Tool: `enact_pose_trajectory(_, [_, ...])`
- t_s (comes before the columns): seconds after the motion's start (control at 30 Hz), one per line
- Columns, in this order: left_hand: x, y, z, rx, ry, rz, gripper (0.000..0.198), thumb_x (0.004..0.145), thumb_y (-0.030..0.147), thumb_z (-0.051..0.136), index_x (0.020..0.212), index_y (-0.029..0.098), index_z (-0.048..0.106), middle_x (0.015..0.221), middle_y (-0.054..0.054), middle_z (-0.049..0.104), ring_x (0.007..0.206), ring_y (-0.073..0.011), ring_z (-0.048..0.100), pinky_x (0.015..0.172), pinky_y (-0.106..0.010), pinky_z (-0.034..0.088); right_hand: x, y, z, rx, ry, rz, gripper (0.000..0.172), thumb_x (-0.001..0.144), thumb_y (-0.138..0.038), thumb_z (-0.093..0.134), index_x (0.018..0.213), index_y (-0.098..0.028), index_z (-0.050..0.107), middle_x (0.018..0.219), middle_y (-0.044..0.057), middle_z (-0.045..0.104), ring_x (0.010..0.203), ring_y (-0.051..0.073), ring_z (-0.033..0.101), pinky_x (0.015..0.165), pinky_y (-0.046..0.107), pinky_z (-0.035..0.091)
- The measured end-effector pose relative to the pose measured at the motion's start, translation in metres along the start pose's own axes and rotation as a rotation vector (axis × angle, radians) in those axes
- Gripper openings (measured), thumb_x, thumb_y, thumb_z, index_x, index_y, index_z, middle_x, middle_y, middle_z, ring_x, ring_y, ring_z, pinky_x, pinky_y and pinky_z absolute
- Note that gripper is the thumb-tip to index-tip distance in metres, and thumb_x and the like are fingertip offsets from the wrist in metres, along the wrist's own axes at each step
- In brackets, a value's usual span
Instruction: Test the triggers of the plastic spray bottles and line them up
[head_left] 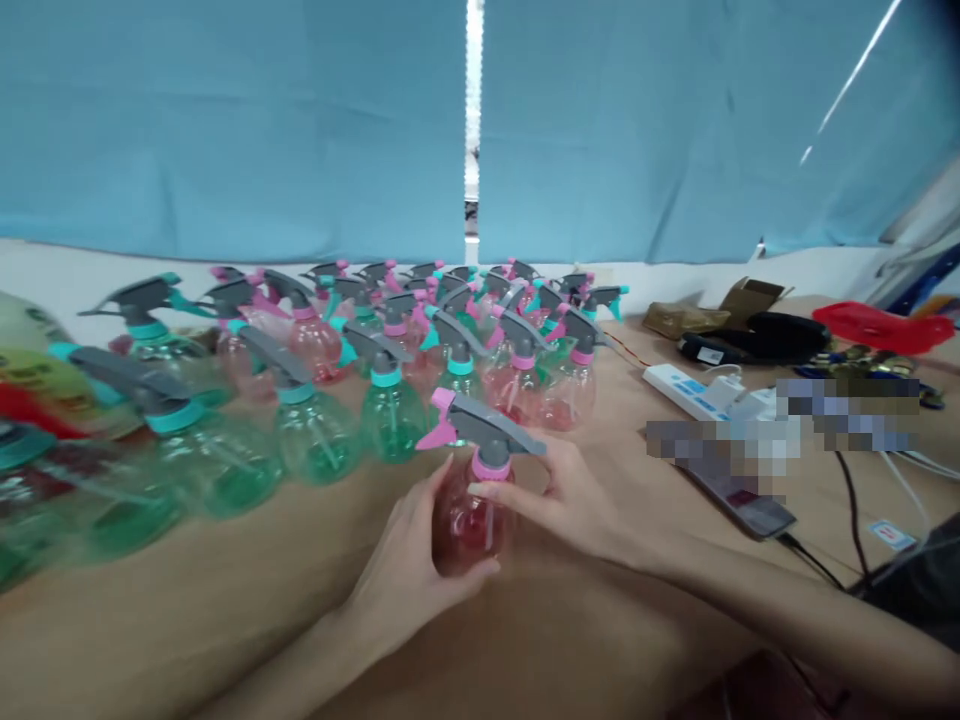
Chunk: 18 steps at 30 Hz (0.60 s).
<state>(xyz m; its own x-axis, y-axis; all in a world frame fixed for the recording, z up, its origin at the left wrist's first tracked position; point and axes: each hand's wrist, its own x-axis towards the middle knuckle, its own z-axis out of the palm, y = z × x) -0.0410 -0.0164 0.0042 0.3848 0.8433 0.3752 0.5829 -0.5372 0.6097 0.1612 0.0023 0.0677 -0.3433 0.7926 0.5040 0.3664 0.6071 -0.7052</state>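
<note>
A pink spray bottle (466, 520) with a grey trigger head and pink collar stands on the brown table (225, 600) in front of me. My left hand (409, 575) wraps round its round body from the left. My right hand (566, 495) grips the collar and trigger head from the right, thumb across the collar. Behind it stand several more spray bottles, green (390, 410) and pink (315, 340), all with grey trigger heads.
A white power strip (686, 388) with plugs and cables lies at the right, beside a phone (750, 505). Further back are a black pouch (765, 338), brown packaging (686, 318) and a red object (877, 325). Blue curtains (225, 120) hang behind the table.
</note>
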Motion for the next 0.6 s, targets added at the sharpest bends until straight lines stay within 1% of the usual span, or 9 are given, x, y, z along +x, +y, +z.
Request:
enact_pose_trajectory(0.07, [-0.007, -0.003, -0.008, -0.022, 0.007, -0.02, 0.077, 0.08, 0.035, 0.064, 0.144, 0.023, 0.023, 0.141, -0.015, 0.047, 0.127, -0.0327, 0.047, 0.099, -0.053, 0.042, 0.003, -0.005, 0.013, -0.002, -0.02, -0.038, 0.019, 0.081, -0.037, 0.069, 0.094, -0.023, 0.066, 0.102, 0.001, 0.072, 0.096, 0.021, 0.066, 0.087, 0.037, 0.051])
enact_pose_trajectory(0.13, [-0.013, -0.005, -0.014, -0.032, 0.016, -0.042, 0.076, 0.079, 0.035, 0.065, 0.143, 0.022, 0.026, 0.14, -0.014, 0.048, 0.127, -0.0327, 0.048, 0.099, -0.053, 0.043, 0.007, -0.011, 0.022, -0.003, -0.027, -0.039, 0.021, 0.081, -0.038, 0.068, 0.095, -0.022, 0.065, 0.099, 0.002, 0.072, 0.093, 0.021, 0.066, 0.085, 0.037, 0.051])
enact_pose_trajectory(0.2, [-0.017, -0.005, -0.018, -0.04, 0.022, -0.062, 0.076, 0.077, 0.035, 0.066, 0.142, 0.022, 0.028, 0.139, -0.014, 0.049, 0.126, -0.0331, 0.048, 0.098, -0.053, 0.043, 0.011, -0.018, 0.027, -0.002, -0.038, -0.033, 0.023, 0.08, -0.038, 0.069, 0.096, -0.022, 0.065, 0.094, 0.003, 0.071, 0.089, 0.02, 0.066, 0.082, 0.037, 0.051])
enact_pose_trajectory(0.33, [-0.018, -0.003, -0.02, -0.06, -0.012, -0.061, 0.079, 0.076, 0.037, 0.07, 0.142, 0.023, 0.029, 0.138, -0.013, 0.05, 0.126, -0.034, 0.048, 0.099, -0.054, 0.041, 0.02, -0.027, 0.029, 0.017, -0.111, -0.034, 0.02, 0.078, -0.038, 0.069, 0.087, -0.021, 0.062, 0.082, 0.002, 0.066, 0.075, 0.018, 0.063, 0.07, 0.034, 0.052])
enact_pose_trajectory(0.4, [-0.017, -0.001, -0.022, -0.057, -0.034, -0.045, 0.08, 0.075, 0.039, 0.072, 0.141, 0.024, 0.03, 0.135, -0.013, 0.052, 0.126, -0.034, 0.048, 0.1, -0.054, 0.04, 0.025, -0.028, 0.03, 0.089, -0.146, -0.026, 0.025, 0.077, -0.041, 0.07, 0.092, -0.023, 0.061, 0.081, 0.0, 0.062, 0.07, 0.016, 0.059, 0.064, 0.032, 0.051])
enact_pose_trajectory(0.47, [-0.016, 0.002, -0.023, -0.052, -0.053, -0.046, 0.078, 0.073, 0.04, 0.073, 0.139, 0.023, 0.034, 0.134, -0.012, 0.053, 0.125, -0.0344, 0.049, 0.1, -0.054, 0.04, 0.029, -0.027, 0.03, 0.195, -0.187, 0.008, 0.036, 0.074, -0.043, 0.071, 0.103, -0.026, 0.059, 0.081, -0.001, 0.06, 0.066, 0.014, 0.056, 0.06, 0.03, 0.05])
enact_pose_trajectory(0.53, [-0.016, 0.004, -0.024, -0.045, -0.062, -0.067, 0.075, 0.072, 0.04, 0.074, 0.135, 0.022, 0.038, 0.132, -0.012, 0.055, 0.123, -0.0353, 0.051, 0.098, -0.054, 0.042, 0.034, -0.028, 0.03, 0.274, -0.246, 0.054, 0.041, 0.075, -0.044, 0.071, 0.11, -0.028, 0.058, 0.081, -0.002, 0.061, 0.069, 0.015, 0.057, 0.062, 0.03, 0.051])
enact_pose_trajectory(0.6, [-0.016, 0.004, -0.025, -0.042, -0.066, -0.078, 0.073, 0.072, 0.041, 0.074, 0.133, 0.022, 0.04, 0.131, -0.012, 0.056, 0.121, -0.0354, 0.052, 0.096, -0.054, 0.044, 0.039, -0.031, 0.031, 0.335, -0.287, 0.062, 0.035, 0.076, -0.043, 0.069, 0.107, -0.027, 0.062, 0.08, -0.001, 0.063, 0.075, 0.017, 0.061, 0.072, 0.032, 0.052])
